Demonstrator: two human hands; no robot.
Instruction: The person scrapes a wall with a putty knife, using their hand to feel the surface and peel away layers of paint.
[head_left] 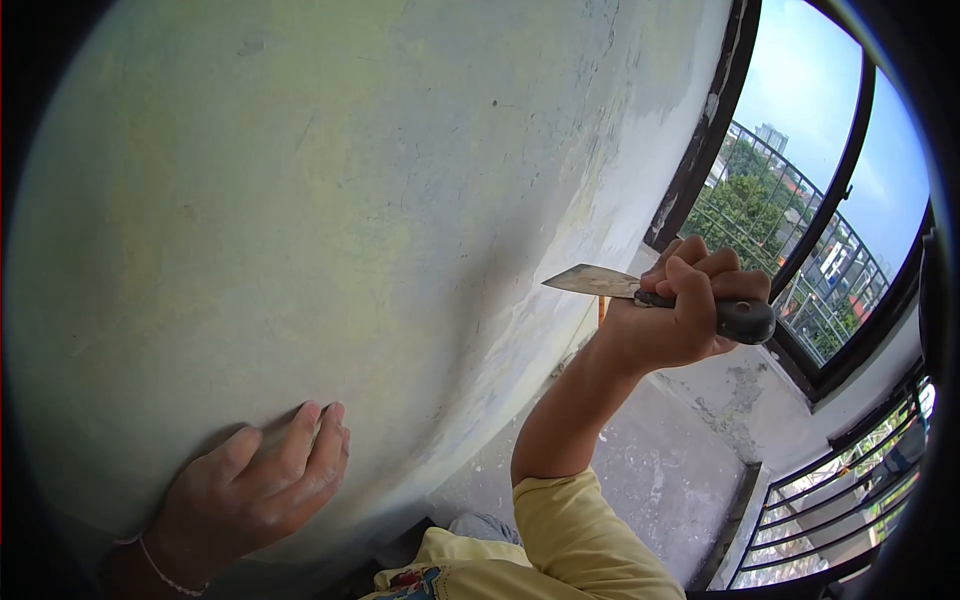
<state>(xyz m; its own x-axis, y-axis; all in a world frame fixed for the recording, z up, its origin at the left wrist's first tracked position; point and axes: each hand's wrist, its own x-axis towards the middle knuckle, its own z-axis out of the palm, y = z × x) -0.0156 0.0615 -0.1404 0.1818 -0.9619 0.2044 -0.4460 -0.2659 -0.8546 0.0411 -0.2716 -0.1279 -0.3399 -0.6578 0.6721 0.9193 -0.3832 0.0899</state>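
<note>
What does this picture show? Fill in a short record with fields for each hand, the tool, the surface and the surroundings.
Left hand: pressed flat on the wall, thin bracelet at the wrist
Right hand: gripping a scraper
Scraper: dark handle, flat metal blade pointing at the wall
Wall: pale, worn, patchy paint
Surroundings: dark-framed window, railing, trees outside

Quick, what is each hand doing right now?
Left hand: open, fingers pressed flat against the wall, holding nothing.
Right hand: closed around the handle of a putty knife, blade pointing toward the wall.
</note>
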